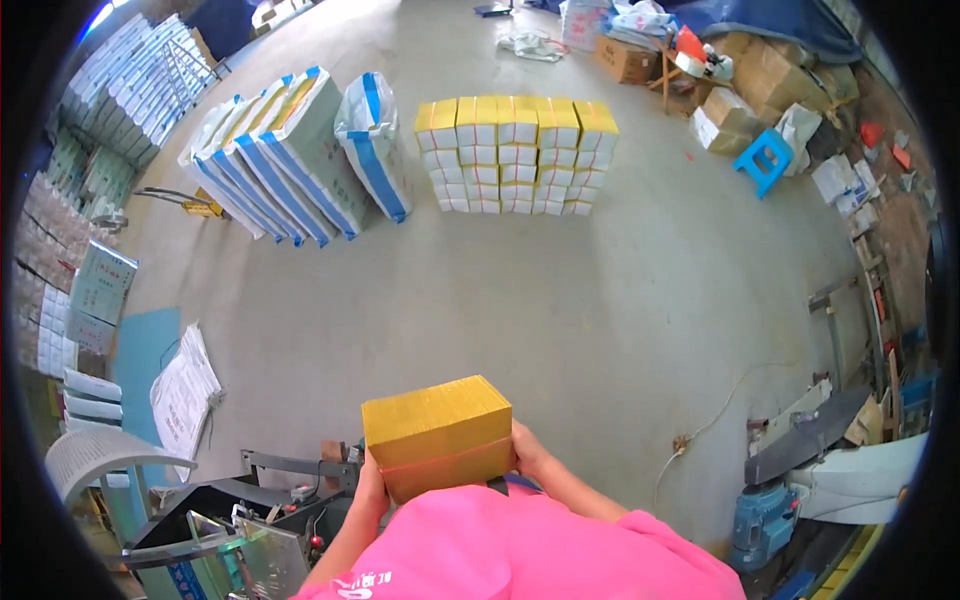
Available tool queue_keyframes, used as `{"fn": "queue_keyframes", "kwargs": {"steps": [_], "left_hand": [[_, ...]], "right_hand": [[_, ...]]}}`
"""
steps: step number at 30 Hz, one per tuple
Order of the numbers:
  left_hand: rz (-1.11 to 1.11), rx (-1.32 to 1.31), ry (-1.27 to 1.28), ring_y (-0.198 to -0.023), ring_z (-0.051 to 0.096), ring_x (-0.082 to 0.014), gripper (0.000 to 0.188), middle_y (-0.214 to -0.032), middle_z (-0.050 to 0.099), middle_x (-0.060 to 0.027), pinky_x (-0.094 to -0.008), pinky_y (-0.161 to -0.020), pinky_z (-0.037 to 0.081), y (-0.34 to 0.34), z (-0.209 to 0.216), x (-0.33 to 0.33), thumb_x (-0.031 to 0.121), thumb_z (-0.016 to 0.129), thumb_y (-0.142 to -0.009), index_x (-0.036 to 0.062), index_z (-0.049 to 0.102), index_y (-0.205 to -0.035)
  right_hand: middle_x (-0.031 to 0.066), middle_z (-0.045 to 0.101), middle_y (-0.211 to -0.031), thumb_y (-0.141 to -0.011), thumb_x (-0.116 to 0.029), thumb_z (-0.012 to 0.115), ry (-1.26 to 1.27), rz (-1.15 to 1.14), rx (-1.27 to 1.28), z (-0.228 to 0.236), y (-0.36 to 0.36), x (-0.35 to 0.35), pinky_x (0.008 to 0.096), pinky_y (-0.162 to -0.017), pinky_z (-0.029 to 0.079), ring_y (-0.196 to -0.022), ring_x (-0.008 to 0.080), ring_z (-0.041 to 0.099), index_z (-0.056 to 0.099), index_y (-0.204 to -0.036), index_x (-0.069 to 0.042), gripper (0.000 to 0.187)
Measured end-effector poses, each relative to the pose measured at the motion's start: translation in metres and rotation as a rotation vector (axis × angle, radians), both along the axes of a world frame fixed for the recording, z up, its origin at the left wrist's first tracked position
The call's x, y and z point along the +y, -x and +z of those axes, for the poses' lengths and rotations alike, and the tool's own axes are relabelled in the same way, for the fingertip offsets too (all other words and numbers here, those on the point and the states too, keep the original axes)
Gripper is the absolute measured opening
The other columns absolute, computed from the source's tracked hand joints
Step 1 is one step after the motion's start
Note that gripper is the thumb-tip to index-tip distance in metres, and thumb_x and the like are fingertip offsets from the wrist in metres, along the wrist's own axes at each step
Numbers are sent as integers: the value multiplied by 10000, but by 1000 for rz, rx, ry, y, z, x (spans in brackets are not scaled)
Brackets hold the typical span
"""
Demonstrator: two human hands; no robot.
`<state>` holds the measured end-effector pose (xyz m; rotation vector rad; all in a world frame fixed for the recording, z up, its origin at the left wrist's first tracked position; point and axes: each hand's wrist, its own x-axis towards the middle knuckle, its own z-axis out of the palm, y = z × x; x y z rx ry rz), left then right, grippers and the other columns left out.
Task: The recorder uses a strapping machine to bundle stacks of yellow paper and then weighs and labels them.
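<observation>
Between my two hands I hold a yellow box-shaped bundle (440, 430) in front of my body, with a thin red band running round it. My left hand (371, 484) presses against its left side, and my right hand (527, 447) grips the right side; some fingers of both are hidden behind it. Farther off, a stack of similar bundles (517, 165) stands on the floor, several rows high, with yellow tops, white faces and red bands. Left of that stack stands an upright white sack with blue stripes (373, 145), its top apparently loose.
Several filled striped sacks (300, 165) lean together at the far left. Machinery (250, 530) flanks me at lower left, with a blue motor (765, 525) at lower right. A cable (680, 443) trails over the floor. A blue stool (764, 160) and cartons (727, 120) stand far right.
</observation>
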<state>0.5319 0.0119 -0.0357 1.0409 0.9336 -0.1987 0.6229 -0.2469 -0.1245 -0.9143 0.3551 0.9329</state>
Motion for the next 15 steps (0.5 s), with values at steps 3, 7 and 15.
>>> {"fn": "queue_keyframes", "kwargs": {"steps": [3, 7, 15], "left_hand": [[-125, 63, 15, -1234, 498, -233, 741, -1386, 493, -86, -380, -1003, 429, -72, -9, 13, 657, 373, -941, 83, 430, -1408], [-71, 9, 12, -1222, 505, -234, 741, -1364, 511, -97, -379, -1005, 426, -181, -10, 28, 652, 340, -953, 65, 450, -1391], [-24, -129, -68, -1243, 481, -230, 707, -1351, 517, -93, -366, -1013, 413, -410, -9, 110, 616, 311, -976, 54, 463, -1379]], "right_hand": [[54, 550, -1270, -1002, -380, 433, 34, -20, -61, -4, -67, 5, 342, -944, 457, -1157, 169, 526, 479, -1363, -87, 467], [61, 549, -1269, -998, -373, 438, 76, -5, -96, -23, -166, 34, 341, -937, 461, -1149, 170, 532, 502, -1340, -82, 453], [46, 618, -1129, -989, -328, 466, 161, 16, -172, 5, -420, 102, 328, -821, 514, -1018, 154, 588, 579, -1210, -60, 365]]}}
